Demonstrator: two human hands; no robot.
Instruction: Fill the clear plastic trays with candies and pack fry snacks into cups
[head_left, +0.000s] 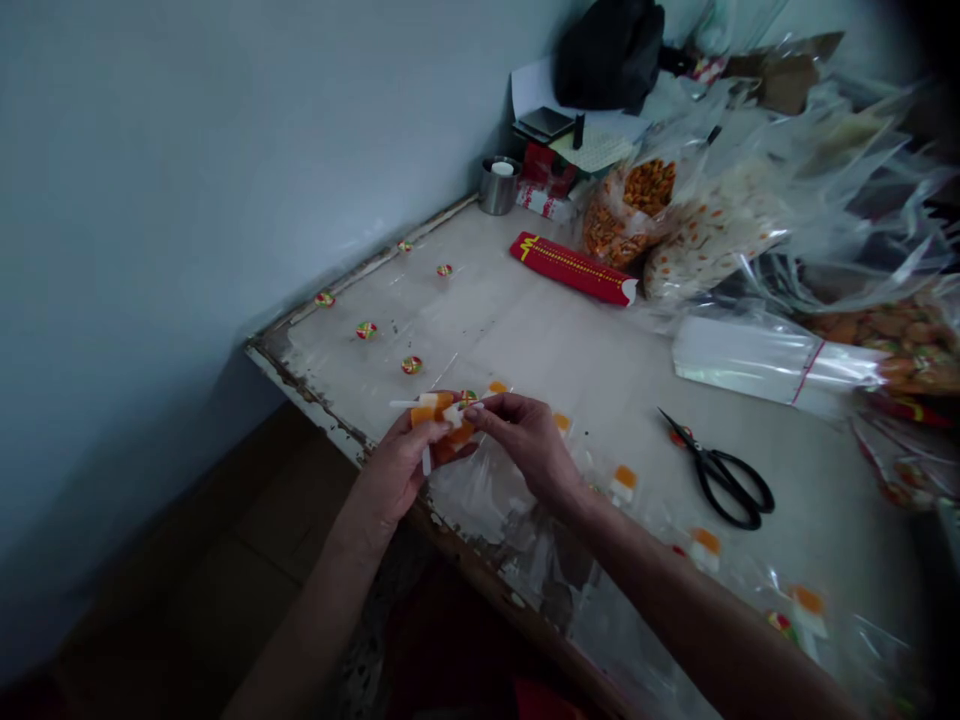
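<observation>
1. I am watching two bare hands working near the middle of the frame, over the near edge of a pale table point(570, 350).
2. The left hand point(405, 455) is closing loosely around several orange-and-white pieces point(424, 412) with white sticks poking out; I am not managing to count them, since fingers are covering some.
3. The right hand point(525, 430) is pinching, thumb and fingertips nearly together, at the white part of one piece in that bunch. I cannot tell whether it is gripping that piece firmly or just touching it.
4. Five similar pieces, such as the one at centre right point(624, 478), are lying in a slanting row from the middle of the frame to the lower right, among clear plastic sheets or bags point(480, 490). I am judging that stretch as the done part.
5. Five wrapped discs point(366, 330) are sitting in the left and upper-middle part of the tabletop, with no orange-and-white piece showing beside them. I am reading that stretch as left to do, so the work is looking roughly half along.
6. Black scissors point(731, 480) are lying right of centre, with neither hand touching them.
</observation>
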